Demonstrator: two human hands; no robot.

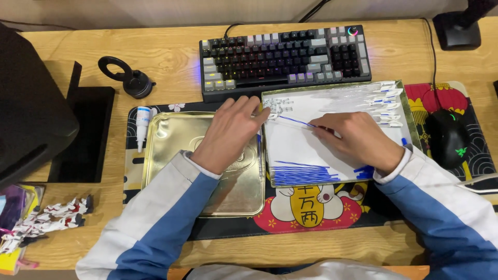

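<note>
My left hand (232,134) and my right hand (354,139) meet over a white-lined tin tray (290,155). Between their fingertips they hold the two ends of a thin blue refill (296,122), which lies slanted just above the tray. A row of clear pen barrels with blue and white parts (381,103) fills the tray's far right corner. A bundle of blue refills (303,173) lies along its near edge. Small metal springs (278,105) sit at its far left corner. My left wrist rests over an empty gold tin lid (171,145).
A backlit keyboard (285,57) stands behind the tray. A black mouse (447,137) is at the right on the printed desk mat (311,212). A small white bottle (142,124) and a black ring stand (129,78) lie left. A toy figure (44,218) sits near-left.
</note>
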